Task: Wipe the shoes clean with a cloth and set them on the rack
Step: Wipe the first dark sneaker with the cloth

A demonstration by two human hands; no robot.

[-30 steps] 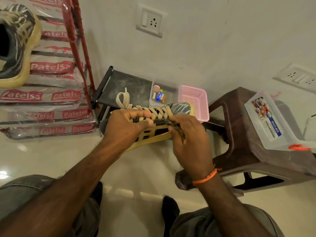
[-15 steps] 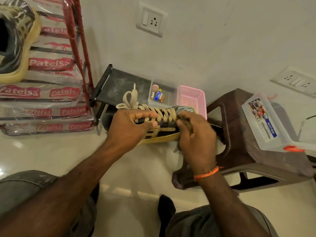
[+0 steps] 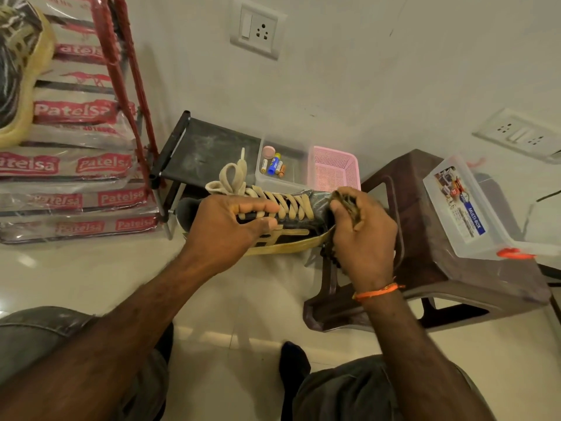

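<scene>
A black sneaker (image 3: 299, 221) with beige laces and a yellow sole is held in the air, toe pointing right. My left hand (image 3: 226, 227) grips it around the laced middle, thumb on top. My right hand (image 3: 362, 235) holds a dark bunched cloth (image 3: 346, 205) pressed against the toe end. The matching shoe (image 3: 18, 71) stands on the red rack (image 3: 121, 71) at the upper left, partly cut off by the frame edge.
A low black shelf (image 3: 206, 150) by the wall carries a clear box of batteries (image 3: 277, 168) and a pink basket (image 3: 332, 170). A brown plastic stool (image 3: 425, 262) at right bears a clear lidded box (image 3: 464, 211). Wrapped packs (image 3: 69, 196) lie stacked under the rack.
My right hand with the cloth has slid along the shoe from its side towards the toe. The shoe has levelled out and shifted slightly right in my left hand.
</scene>
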